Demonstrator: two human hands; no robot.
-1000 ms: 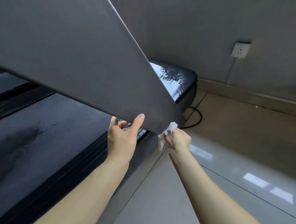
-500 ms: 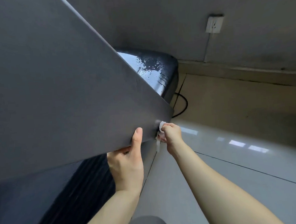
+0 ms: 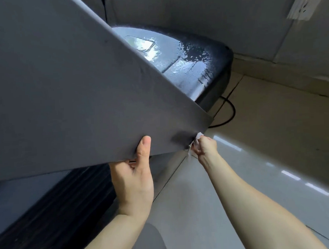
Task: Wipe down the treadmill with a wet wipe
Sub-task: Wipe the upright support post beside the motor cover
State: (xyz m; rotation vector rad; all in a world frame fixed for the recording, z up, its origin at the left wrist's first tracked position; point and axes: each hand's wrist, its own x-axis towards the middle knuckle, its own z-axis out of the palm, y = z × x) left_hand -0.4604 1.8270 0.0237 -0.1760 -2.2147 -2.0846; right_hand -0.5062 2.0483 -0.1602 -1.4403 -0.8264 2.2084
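We counted 2 bare hands in the head view, both at the lower edge of 1 broad, flat, matte grey treadmill panel that slanted across the upper left. The left hand gripped that edge. Its thumb lay straight on the upper face, and its other fingers went under the edge, where we could not see them. The right hand was curled tight near the panel's lower right corner, pinching 1 crumpled white wet wipe. The wipe touched the panel's edge just short of the corner, and a scrap of it hung below the fingers (how much lay inside the fist we could not tell). Just left of the wipe the panel carried 1 darker patch, and whether it was damp or shadow was unclear to us.

Behind the panel sat 1 glossy dark rounded treadmill cover, beaded with water droplets. Below the panel, 1 black ribbed strip ran along the treadmill's side, blurred. We counted 2 black cables: 1 looped cable on the pale glossy tiled floor beside the cover, and 1 hanging cable against the wall at the top. 1 white wall socket showed at the upper right, blurred.
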